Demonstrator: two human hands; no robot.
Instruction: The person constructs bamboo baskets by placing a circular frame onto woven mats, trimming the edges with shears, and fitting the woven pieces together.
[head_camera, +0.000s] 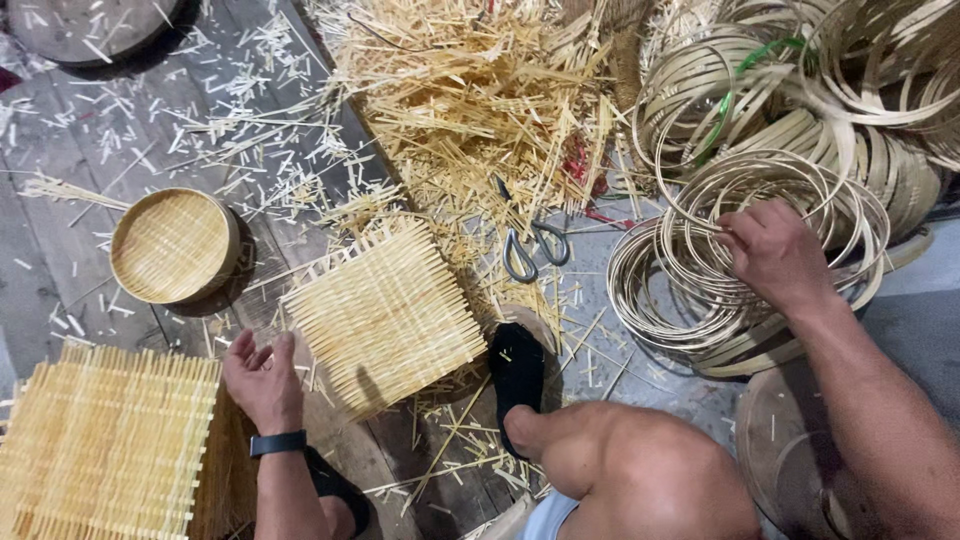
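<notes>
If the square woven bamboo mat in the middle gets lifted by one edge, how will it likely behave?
The square woven mat of pale bamboo strips probably feels light, being thin slats. It likely flexes somewhat yet holds its sheet form, since the weave looks tight. Loose strip ends stick out along its edges, so these may snag or slide out under the left hand beside it.

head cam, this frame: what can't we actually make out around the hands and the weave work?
- Right hand, head view: fingertips buried in the bamboo rings; can't tell how many it grips.
- Stack of woven mats: cut off by the left and bottom edges.
- Scissors: blades hidden under the strip pile.
- Woven mat: its near corner is covered by the black sandal.
- Left hand: palm faces away; contact with the mat unclear.
</notes>
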